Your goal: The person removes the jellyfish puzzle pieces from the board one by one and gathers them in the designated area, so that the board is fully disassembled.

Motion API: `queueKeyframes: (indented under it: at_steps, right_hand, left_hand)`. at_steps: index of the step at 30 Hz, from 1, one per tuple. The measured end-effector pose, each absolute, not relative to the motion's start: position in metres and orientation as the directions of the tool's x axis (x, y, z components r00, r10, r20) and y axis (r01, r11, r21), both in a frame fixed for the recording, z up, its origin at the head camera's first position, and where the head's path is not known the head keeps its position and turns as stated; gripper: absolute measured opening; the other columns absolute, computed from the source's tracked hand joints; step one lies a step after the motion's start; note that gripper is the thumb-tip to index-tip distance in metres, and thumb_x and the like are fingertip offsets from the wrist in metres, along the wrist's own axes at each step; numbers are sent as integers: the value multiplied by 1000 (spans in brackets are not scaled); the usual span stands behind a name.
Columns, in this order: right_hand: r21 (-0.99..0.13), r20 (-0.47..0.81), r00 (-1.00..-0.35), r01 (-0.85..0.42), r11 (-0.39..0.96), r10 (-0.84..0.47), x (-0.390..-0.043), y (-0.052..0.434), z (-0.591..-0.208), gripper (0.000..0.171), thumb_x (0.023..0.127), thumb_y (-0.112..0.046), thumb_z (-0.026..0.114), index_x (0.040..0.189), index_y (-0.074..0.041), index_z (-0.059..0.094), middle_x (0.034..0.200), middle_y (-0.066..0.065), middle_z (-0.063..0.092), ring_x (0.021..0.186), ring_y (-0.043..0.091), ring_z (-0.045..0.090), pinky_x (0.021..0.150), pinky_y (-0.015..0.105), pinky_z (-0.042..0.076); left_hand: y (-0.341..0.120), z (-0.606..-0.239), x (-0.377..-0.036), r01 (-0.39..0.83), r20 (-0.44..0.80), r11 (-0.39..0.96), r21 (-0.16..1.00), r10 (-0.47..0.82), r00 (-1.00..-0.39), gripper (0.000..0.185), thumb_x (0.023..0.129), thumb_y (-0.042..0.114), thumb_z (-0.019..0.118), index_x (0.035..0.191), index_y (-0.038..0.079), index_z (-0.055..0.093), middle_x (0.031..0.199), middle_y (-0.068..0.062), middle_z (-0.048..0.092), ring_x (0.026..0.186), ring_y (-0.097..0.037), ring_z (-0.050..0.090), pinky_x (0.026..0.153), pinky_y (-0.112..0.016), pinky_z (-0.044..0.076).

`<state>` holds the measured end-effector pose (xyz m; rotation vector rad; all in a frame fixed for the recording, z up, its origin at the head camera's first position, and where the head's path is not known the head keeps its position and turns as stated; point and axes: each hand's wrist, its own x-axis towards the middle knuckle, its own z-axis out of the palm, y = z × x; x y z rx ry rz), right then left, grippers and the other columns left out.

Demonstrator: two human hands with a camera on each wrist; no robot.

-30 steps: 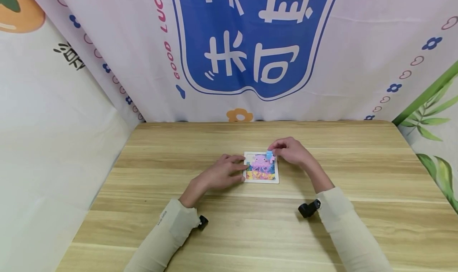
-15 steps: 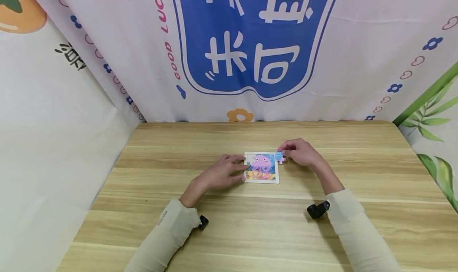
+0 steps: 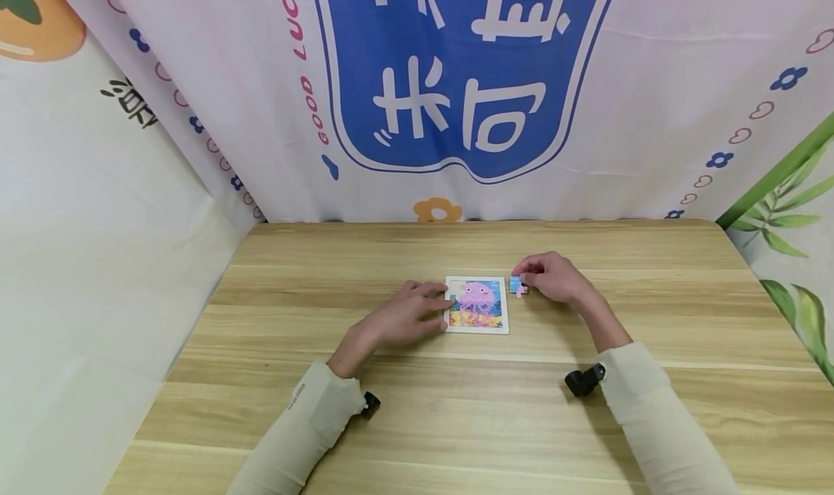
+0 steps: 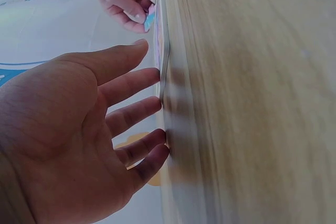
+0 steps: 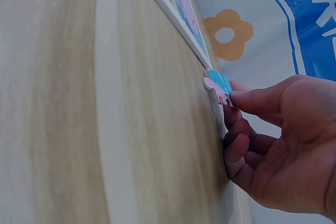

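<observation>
Rightward out of the puzzle board [image 3: 476, 305], my right hand [image 3: 554, 278] is carrying the pinched puzzle piece [image 3: 517, 286] beside its frame, mid-picture, while my left hand's [image 3: 400, 315] straight fingers are steadying it on the desk [image 3: 456, 408].

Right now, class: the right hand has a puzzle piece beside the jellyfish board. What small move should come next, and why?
Probably let go of the puzzle piece. The right hand pinches it just right of the jellyfish board, its edge touching the table, while the left hand rests its fingertips on the board's left edge.
</observation>
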<state>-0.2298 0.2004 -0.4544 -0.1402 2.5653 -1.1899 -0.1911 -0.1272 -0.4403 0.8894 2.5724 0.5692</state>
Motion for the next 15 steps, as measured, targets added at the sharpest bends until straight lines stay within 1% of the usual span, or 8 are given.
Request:
queueKeyframes:
  at_steps: [8, 11, 15]
  right_hand:
    - [-720, -207, -951, -9, 694, -228, -231, 198, -455, 23, 109, -9, 59, 118, -4, 78, 118, 17, 72, 101, 28, 56, 88, 37, 46]
    - [-720, -198, -953, -19, 694, -232, -231, 198, -455, 23, 109, -10, 59, 119, -4, 78, 119, 18, 72, 102, 28, 57, 89, 39, 46]
    - [-729, -192, -952, -24, 684, -238, -229, 199, -455, 21, 107, -9, 62, 120, -3, 77, 120, 18, 73, 104, 28, 59, 89, 37, 47]
  left_hand:
    - [-128, -440, -191, 504, -205, 722, 473, 647, -735, 50, 110, 34, 63, 156, 16, 58, 173, -9, 40, 155, -39, 36, 126, -57, 36]
    - [-128, -441, -191, 502, -205, 723, 475, 646, -736, 50, 110, 34, 63, 156, 15, 58, 173, -9, 40, 155, -39, 36, 126, -57, 36]
    - [-128, -441, -191, 503, -206, 726, 470, 644, -737, 51, 110, 35, 63, 156, 16, 58, 173, -9, 39, 155, -38, 36, 126, -57, 36]
